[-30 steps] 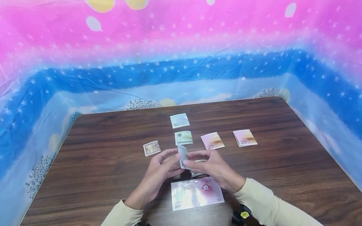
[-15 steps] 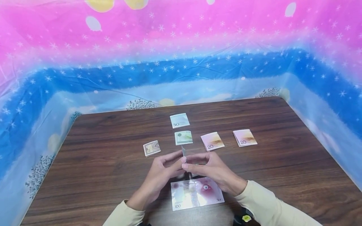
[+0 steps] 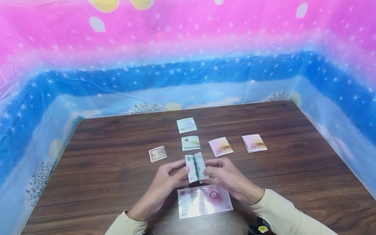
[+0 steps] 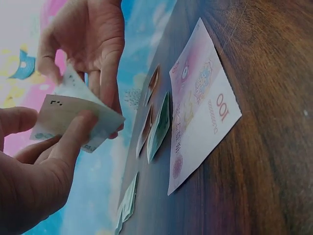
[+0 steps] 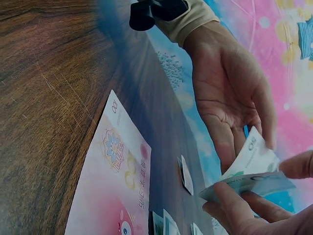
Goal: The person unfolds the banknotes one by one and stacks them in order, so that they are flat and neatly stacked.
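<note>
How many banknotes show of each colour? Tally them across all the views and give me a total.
Green banknotes: 4 (one mostly hidden in the head view)
Pink-and-orange 20 banknotes: 2
Pink 100 banknote: 1
Brown banknote: 1
Total: 8

- Dark wood-grain surface (image 3: 97,182), its middle centring the clock
- Snowflake-printed pink-and-blue cloth backdrop (image 3: 164,71), 9 through 12 to 3 o'clock
- Creased, spread-out pink 100 banknote (image 3: 205,202), near 6
- Folded green 50 banknote (image 3: 186,125), 12
- Folded green banknote with emblem (image 3: 191,143), 12, closer in
- Folded brownish banknote (image 3: 157,154), just past 9
- Folded pink-orange 20 banknote (image 3: 220,147), 2
- Second folded 20 banknote (image 3: 254,143), between 2 and 3
</note>
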`<state>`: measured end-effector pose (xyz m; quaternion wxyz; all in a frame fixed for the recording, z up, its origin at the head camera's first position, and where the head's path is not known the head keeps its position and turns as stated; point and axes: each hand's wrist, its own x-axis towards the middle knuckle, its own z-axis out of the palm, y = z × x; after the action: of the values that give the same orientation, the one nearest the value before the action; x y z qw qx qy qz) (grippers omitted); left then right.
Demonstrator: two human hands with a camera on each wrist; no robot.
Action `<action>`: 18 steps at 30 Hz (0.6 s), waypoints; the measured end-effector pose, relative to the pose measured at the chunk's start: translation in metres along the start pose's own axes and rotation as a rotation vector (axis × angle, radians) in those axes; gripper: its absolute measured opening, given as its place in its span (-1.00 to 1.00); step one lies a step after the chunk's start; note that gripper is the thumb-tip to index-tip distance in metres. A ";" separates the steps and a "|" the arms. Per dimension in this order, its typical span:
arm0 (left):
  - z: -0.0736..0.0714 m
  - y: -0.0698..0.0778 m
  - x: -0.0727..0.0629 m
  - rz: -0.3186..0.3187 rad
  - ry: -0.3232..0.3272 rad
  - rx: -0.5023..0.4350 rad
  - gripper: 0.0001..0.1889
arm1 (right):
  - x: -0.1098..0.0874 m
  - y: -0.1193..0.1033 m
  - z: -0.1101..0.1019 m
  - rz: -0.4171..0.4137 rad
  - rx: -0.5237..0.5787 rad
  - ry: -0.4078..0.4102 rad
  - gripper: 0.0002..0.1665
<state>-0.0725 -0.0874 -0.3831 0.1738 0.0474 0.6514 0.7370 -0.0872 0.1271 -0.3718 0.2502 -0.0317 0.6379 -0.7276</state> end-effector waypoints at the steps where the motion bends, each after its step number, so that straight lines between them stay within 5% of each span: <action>1: 0.000 0.000 -0.001 0.000 0.006 0.007 -0.49 | -0.001 0.000 -0.001 0.006 -0.004 0.016 -0.38; 8: -0.003 0.002 -0.008 0.004 0.072 0.076 -0.53 | -0.005 0.001 -0.013 0.011 -0.038 0.091 -0.36; 18: -0.013 0.000 -0.010 -0.040 0.155 0.113 -0.52 | -0.009 0.007 -0.034 0.008 0.041 0.005 -0.46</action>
<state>-0.0669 -0.1023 -0.3836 0.1344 -0.0128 0.7044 0.6968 -0.0890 0.1616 -0.3823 0.2519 -0.0222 0.6235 -0.7398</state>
